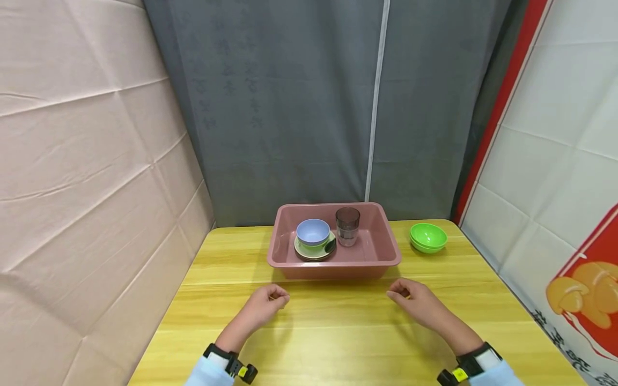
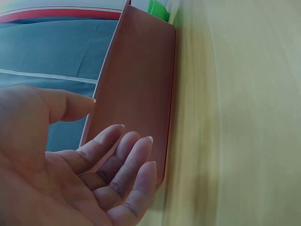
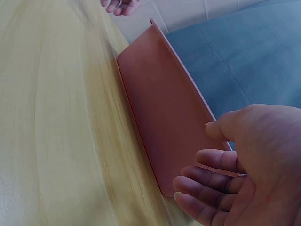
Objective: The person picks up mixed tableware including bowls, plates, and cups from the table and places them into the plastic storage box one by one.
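A pink plastic tub stands at the back of the table. Inside it on the left, a blue bowl sits on a green bowl, which rests on stacked plates with a dark spoon at their edge. To their right are stacked cups, dark above clear. My left hand hovers in front of the tub's left side, fingers loosely curled and holding nothing. Likewise, my right hand is before the tub's right corner with relaxed, bare fingers. Both wrist views show the tub's front wall beyond the fingers.
Stacked green bowls stand on the table to the right of the tub. A grey curtain hangs behind the table. Pale sheets flank it on the left and right.
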Demonstrator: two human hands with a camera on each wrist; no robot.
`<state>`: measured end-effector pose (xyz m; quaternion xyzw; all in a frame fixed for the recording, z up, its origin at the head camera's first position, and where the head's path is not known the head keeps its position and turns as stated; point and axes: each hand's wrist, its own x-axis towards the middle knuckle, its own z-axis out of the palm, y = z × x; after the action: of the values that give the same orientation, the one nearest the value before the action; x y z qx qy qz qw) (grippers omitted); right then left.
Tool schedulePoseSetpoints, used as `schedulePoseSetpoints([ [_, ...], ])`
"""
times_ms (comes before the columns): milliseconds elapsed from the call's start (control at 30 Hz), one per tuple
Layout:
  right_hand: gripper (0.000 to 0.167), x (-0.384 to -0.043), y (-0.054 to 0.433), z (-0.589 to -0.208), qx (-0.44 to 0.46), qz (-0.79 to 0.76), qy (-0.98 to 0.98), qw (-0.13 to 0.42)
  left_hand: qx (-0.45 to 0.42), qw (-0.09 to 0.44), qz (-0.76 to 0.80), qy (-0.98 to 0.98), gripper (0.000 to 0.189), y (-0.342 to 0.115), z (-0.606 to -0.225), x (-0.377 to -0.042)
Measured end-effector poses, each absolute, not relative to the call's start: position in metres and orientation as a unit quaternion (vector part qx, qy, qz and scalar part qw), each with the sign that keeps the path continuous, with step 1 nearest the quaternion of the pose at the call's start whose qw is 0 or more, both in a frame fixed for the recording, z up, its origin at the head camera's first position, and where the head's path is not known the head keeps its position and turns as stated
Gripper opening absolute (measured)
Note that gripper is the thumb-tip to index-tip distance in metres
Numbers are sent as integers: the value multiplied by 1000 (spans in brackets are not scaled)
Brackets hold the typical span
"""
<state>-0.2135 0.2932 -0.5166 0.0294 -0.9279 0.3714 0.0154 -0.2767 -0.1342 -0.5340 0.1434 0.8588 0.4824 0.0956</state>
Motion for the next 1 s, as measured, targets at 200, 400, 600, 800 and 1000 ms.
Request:
schedulePoseSetpoints([
  [200,12,-215,298,-518,37,368,-929,24,145,117,495,848,23,-135,-538,-273],
  [400,18,-223,314,-515,30,371,-928,27,144,118,494,849,23,-134,-540,-273],
  [600,28,-244,354,-509,-28,394,-918,35,141,118,504,844,22,-133,-539,-272],
  [800,37,-275,408,-504,-80,374,-921,68,139,126,509,840,24,-133,-537,-271],
  [1000,42,-307,453,-502,-112,315,-938,91,149,131,511,836,26,-133,-540,-272],
])
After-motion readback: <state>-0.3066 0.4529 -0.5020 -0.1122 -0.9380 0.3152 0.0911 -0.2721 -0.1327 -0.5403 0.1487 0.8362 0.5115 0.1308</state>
